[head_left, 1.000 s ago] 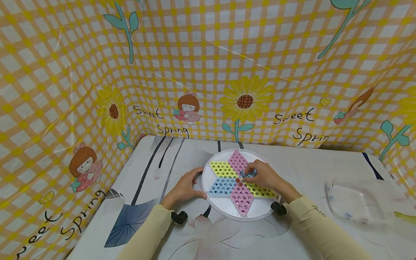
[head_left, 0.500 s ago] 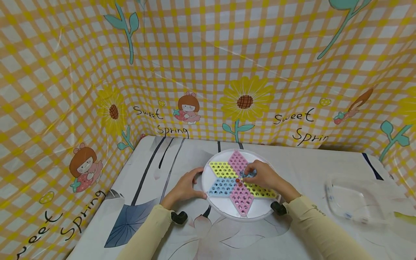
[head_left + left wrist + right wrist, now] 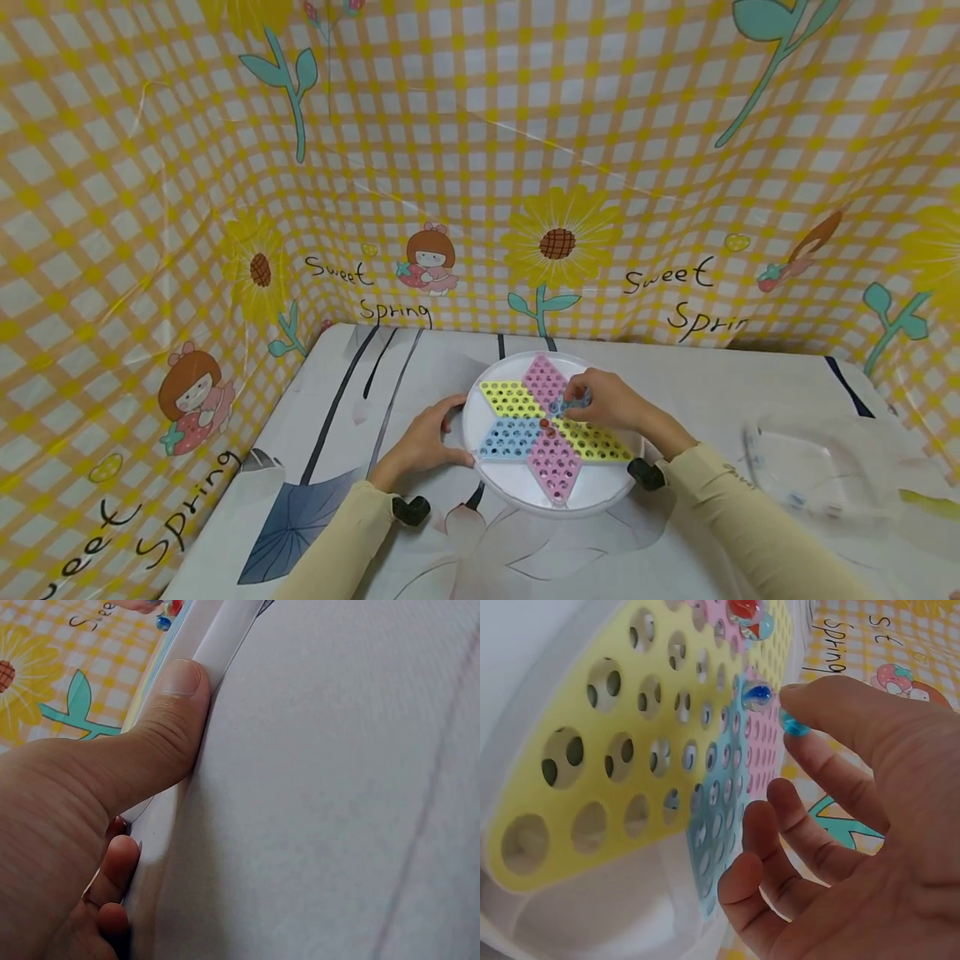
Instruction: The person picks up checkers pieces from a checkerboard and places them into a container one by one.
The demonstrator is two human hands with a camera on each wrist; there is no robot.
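Observation:
A round white Chinese checkers board (image 3: 603,492) lies on the table, its star in pink, yellow and blue with rows of holes. My left hand (image 3: 423,440) holds its left rim, the thumb (image 3: 176,712) pressed along the outer edge and the other fingers partly hidden. Over the star's centre, my right hand (image 3: 611,402) pinches a light-blue marble (image 3: 795,724) between thumb and forefinger; the remaining fingers are loosely bent. Beside the pinch sits a clear marble with dark blue inside (image 3: 757,694). Red marbles (image 3: 544,423) rest near the middle.
At the right of the table stands a clear plastic container (image 3: 813,467) with a few marbles inside. A patterned cloth (image 3: 480,167) with yellow checks rises behind and to the left. The table cover (image 3: 480,558) has flower prints.
The head view has tilted a little, so the scene sits slightly lower and further left. Both hands keep nearly the same places on and over the board.

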